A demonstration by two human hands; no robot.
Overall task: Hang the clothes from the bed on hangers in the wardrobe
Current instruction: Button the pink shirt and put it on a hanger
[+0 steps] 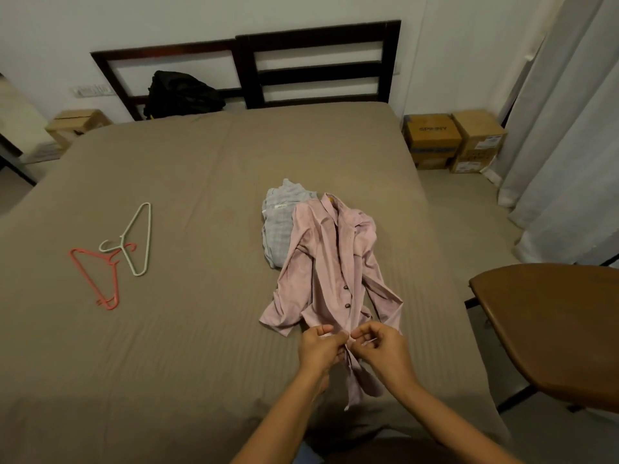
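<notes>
On bed (167, 346): pink shirt (330, 262) crumpled, both hands pinching placket.

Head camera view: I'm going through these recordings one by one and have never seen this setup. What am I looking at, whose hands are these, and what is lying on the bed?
There is no machine here. A person wears one wide-angle camera on the head, so you look forward and down along their bare arms. The left hand and right hand meet at the lower front edge of a pink shirt, pinching the fabric near its button line, apparently working on a button. The shirt lies spread on the bed, partly over a pale checked garment. Further left on the sheet lie two empty hangers, a white hanger crossing a coral hanger. A black bag sits by the headboard, cardboard boxes stand on the floor at right, and a brown wooden surface juts in nearby.
</notes>
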